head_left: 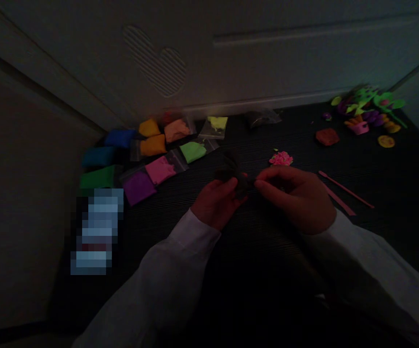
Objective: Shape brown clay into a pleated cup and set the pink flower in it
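Near the middle of the view, my left hand (218,203) is closed around a dark clay piece (231,166) with lobes sticking up past the fingers. My right hand (296,198) pinches at its right side, thumb and forefinger together on a small dark bit there. Dim light hides the piece's exact shape, and whether that bit is joined to it is hard to tell. Just beyond my right hand lies a pink clay cluster (281,158) of small petal-like pieces. Two pink modelling tools, a thin stick (347,189) and a flat blade (340,200), lie to its right.
Bags of coloured clay, among them a purple bag (139,187) and a blue bag (120,138), lie at the left. A pixelated bright screen (97,232) is nearer me. A reddish-brown lump (327,137) and clay figures (367,111) stand at back right, before a pale wall (285,63).
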The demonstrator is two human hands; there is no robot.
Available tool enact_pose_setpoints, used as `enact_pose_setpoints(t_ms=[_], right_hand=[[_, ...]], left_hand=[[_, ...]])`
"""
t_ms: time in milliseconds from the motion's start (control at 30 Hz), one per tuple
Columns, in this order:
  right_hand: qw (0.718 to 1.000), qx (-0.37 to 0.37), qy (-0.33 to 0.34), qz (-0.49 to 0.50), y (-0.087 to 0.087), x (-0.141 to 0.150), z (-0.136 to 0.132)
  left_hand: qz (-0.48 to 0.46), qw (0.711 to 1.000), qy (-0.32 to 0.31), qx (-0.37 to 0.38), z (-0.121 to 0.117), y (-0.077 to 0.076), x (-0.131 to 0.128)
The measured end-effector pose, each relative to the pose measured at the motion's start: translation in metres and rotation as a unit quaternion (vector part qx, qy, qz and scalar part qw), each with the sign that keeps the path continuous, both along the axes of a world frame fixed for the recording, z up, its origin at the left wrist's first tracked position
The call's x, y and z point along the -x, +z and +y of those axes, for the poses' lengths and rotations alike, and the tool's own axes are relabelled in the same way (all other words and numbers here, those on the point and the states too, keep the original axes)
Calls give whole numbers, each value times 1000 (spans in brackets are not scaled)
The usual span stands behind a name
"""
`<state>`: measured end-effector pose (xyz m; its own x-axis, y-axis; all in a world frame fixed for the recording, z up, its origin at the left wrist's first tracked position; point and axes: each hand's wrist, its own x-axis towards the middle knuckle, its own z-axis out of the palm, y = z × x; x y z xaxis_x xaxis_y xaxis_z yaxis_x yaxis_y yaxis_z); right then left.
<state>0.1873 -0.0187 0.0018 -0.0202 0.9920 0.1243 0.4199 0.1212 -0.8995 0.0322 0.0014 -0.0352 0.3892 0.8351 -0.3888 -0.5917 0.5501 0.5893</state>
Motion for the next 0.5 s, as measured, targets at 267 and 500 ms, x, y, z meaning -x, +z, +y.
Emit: enact_pose_setpoints(t_ms=[267,500], right_hand=[[996,-61,10,-66,1,0,-2],[985,-115,45,-120,-2,-4,2]], left_hand=[[2,1000,1,-2,-1,1,-2],[87,994,13,-60,9,-1,2]])
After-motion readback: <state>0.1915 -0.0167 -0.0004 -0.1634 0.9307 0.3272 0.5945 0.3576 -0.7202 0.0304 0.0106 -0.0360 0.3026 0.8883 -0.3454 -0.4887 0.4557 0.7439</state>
